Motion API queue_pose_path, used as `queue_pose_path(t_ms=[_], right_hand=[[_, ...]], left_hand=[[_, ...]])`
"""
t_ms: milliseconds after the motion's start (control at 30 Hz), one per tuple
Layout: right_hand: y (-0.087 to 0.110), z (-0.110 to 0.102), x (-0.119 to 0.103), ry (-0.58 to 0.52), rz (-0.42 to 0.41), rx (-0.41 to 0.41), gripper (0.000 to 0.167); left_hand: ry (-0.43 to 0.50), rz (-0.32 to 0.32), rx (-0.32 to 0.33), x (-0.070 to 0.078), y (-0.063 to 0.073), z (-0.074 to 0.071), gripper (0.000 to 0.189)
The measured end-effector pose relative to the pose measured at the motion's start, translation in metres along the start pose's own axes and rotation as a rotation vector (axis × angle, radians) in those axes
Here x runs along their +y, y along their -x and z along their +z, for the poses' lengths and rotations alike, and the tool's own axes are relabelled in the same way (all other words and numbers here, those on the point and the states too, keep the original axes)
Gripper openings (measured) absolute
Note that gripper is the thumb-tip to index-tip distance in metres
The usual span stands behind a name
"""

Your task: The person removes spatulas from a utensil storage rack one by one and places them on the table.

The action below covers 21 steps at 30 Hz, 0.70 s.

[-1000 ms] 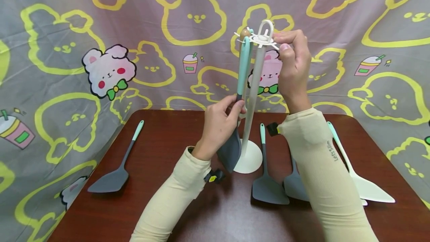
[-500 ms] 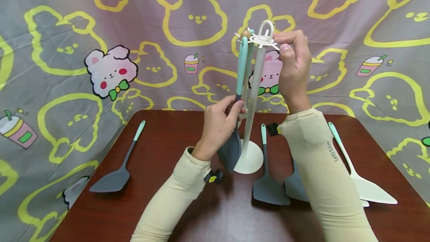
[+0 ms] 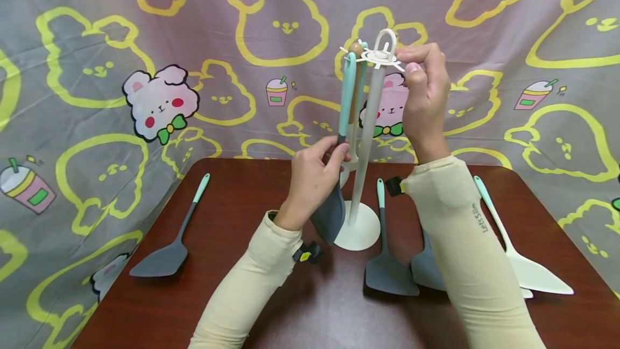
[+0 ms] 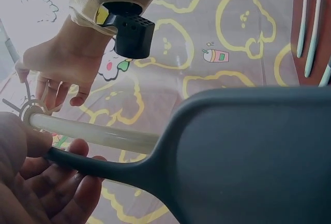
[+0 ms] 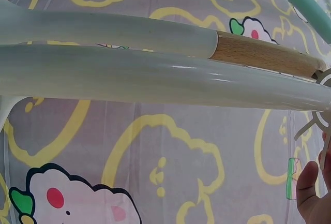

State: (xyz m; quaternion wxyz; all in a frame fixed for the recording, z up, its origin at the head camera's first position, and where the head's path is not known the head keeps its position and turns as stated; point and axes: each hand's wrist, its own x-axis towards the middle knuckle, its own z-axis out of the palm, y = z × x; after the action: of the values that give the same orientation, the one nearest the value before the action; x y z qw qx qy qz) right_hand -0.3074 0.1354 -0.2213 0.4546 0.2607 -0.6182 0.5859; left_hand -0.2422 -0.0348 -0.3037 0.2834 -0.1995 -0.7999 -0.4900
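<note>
My left hand (image 3: 312, 179) pinches the neck of a grey spatula (image 3: 346, 101) with a mint handle, held upright, blade down. The handle's top end is right at a hook of the white utensil stand (image 3: 367, 139). In the left wrist view, the spatula blade (image 4: 253, 151) covers the lower right, and the thumb and fingers close around its neck. My right hand (image 3: 428, 93) grips a hook on the right side of the stand's top ring. Behind the spatula hang a wooden-handled utensil (image 5: 258, 52) and another mint-handled one, its lower part hidden.
A grey spatula (image 3: 162, 260) lies at the left of the table. On the right lie another grey spatula (image 3: 387, 271), a third (image 3: 426, 268) partly under my right forearm, and a white one (image 3: 535, 273). A patterned curtain (image 3: 223, 31) stands behind the table.
My left hand has shifted slightly left with the spatula, its handle top moving a little left too. More of the wooden handle shows behind it. My right hand stays on the ring.
</note>
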Motion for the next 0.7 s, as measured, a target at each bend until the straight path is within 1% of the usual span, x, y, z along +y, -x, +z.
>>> queue_pose_path(t_ms=[167,367,700], right_hand=[[0.0001,0.0004,-0.0001,0.000,0.002,0.003,0.035],[0.0003,0.0005,-0.0009,0.009,-0.001,0.005,0.039],[-0.0001,0.0021,-0.0009,-0.010,0.009,0.012,0.031]], left_hand=[[0.023,0.001,0.012,0.0014,-0.0013,-0.0010,0.016],[0.022,0.016,0.020,0.0021,-0.0014,-0.0022,0.017],[0.021,0.022,0.027,0.0002,-0.0007,-0.0033,0.015]])
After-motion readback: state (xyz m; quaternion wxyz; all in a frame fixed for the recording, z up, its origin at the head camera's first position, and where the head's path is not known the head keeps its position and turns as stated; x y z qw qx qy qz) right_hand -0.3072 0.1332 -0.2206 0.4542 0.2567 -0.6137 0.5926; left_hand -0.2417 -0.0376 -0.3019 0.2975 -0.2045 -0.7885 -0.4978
